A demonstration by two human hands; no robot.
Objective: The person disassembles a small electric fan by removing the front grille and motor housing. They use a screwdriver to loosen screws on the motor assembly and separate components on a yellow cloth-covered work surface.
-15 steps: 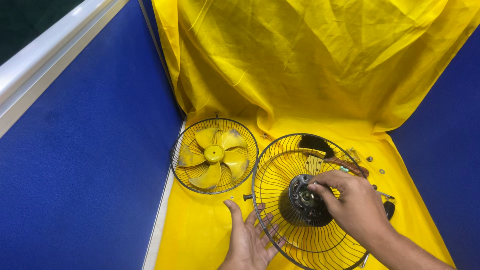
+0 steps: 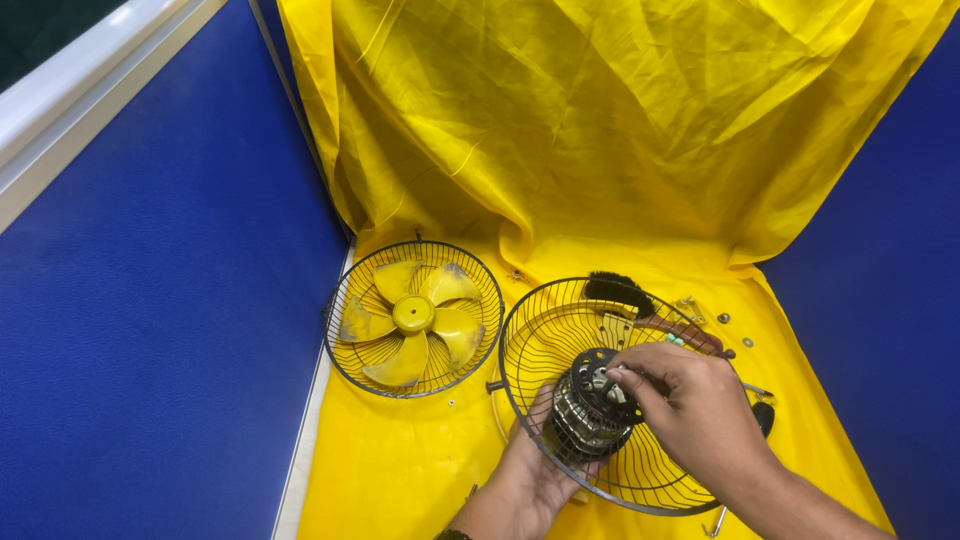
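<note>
Head view, looking down on a crinkled yellow cloth (image 2: 600, 150) draped up the far side and spread flat near, between matte blue panels (image 2: 150, 330).

At right, a round wire fan guard (image 2: 560, 330), thin dark rods fanning out to the rim, tilted up on edge. At its centre, a squat fan motor (image 2: 590, 410): dark ribbed casing with shiny metal laminations. Right hand (image 2: 700, 410) over the motor from the right, fingers curled, fingertips pinched on the motor's top; whatever small part sits under them too small to make out. Left hand (image 2: 530, 480) beneath the guard from the near side, palm up and open, supporting guard and motor; mostly hidden behind the wires, wrist cut off by the near edge.

At left, a second wire guard (image 2: 345, 350) lying flat on the cloth, cradling a yellow plastic fan blade (image 2: 412, 322), petals scuffed and dusty.

Behind the tilted guard, a black-bristled brush (image 2: 618, 290) with a brown handle, partly screened by wires. Small screws and washers (image 2: 722, 319) scattered far right; a dark object near the right wrist, largely hidden.
</note>
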